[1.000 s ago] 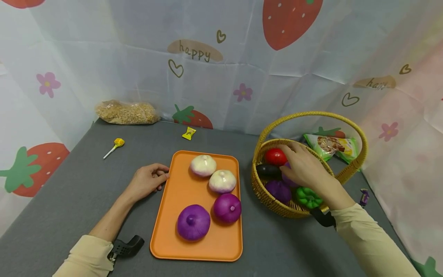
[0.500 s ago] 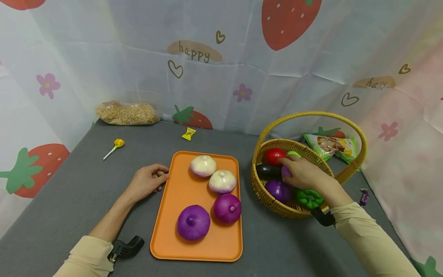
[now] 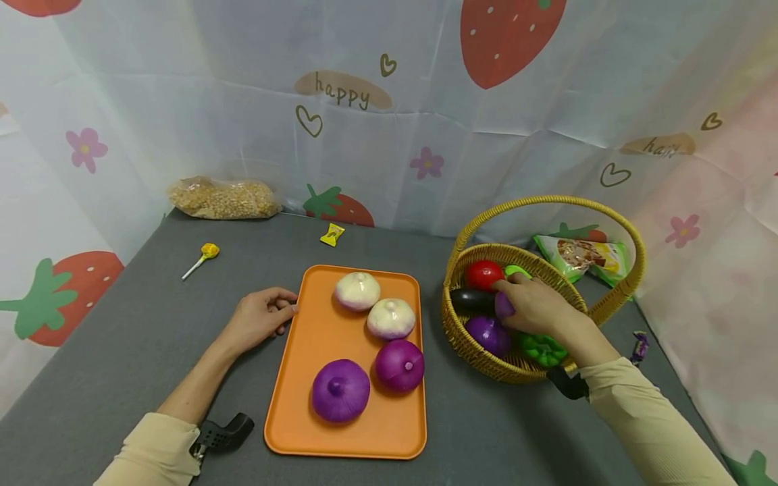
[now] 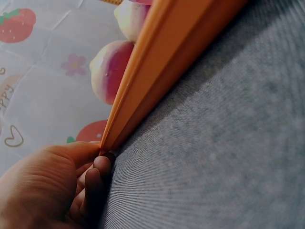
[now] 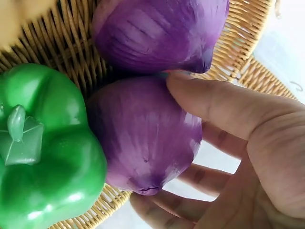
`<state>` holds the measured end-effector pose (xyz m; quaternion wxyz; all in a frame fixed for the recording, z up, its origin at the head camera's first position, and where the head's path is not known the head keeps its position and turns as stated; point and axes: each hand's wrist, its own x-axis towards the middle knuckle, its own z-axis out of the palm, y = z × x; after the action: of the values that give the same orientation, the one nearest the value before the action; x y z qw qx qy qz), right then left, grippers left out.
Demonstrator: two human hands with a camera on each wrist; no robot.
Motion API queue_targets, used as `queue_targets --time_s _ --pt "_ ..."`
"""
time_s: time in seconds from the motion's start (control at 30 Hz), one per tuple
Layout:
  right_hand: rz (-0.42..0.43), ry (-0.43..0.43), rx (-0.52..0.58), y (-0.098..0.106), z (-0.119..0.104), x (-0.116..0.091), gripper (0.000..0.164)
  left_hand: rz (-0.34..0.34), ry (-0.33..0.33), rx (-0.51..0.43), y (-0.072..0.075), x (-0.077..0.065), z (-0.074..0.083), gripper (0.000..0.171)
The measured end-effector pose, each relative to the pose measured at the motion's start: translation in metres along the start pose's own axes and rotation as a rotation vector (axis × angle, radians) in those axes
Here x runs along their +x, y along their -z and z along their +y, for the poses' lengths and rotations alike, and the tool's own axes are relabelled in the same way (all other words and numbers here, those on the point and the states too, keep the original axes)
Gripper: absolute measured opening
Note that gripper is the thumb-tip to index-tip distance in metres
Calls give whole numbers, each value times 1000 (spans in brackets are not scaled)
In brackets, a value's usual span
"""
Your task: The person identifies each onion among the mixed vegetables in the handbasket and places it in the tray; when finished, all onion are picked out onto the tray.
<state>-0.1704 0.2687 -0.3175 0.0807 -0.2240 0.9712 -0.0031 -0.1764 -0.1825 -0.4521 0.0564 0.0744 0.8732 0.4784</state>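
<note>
In the wicker basket (image 3: 480, 364), my right hand (image 3: 537, 307) grips a purple onion (image 5: 145, 133), thumb on one side and fingers round the other. Another purple onion (image 3: 488, 335) touches it, and a green bell pepper (image 3: 542, 349) lies beside it. A dark eggplant (image 3: 472, 302) and a red tomato (image 3: 484, 275) are in the basket too. My left hand (image 3: 258, 318) pinches the left rim of the orange tray (image 3: 298, 412), as the left wrist view shows. On the tray are two purple onions (image 3: 340, 390) and two white-and-purple turnips (image 3: 357, 291).
The basket's tall handle (image 3: 550, 200) arches over my right hand. Behind it lies a green snack packet (image 3: 577, 258). A bag of grains (image 3: 223, 198), a lollipop (image 3: 208, 252) and a yellow wrapped candy (image 3: 331, 234) lie farther back. A purple candy (image 3: 639, 347) is at right.
My right hand has shifted slightly down and its fingers have closed round the onion, uncovering a light green thing behind. The left hand and tray have stayed put.
</note>
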Motion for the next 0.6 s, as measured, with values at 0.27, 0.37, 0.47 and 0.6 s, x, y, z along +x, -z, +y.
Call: queue_targets --time_s 0.27,0.37,0.47,0.6 --pt "-19 -50 -2 0 2 -1 54 3 10 7 -1 0 0 29" --pt "30 -78 -10 2 1 -2 54 2 10 6 -1 0 -1 29" --pt "100 -100 -6 4 -1 -4 57 2 8 1 -1 0 -1 29" --pt "200 -110 4 7 -5 -7 63 -2 13 -4 -1 1 -1 30"
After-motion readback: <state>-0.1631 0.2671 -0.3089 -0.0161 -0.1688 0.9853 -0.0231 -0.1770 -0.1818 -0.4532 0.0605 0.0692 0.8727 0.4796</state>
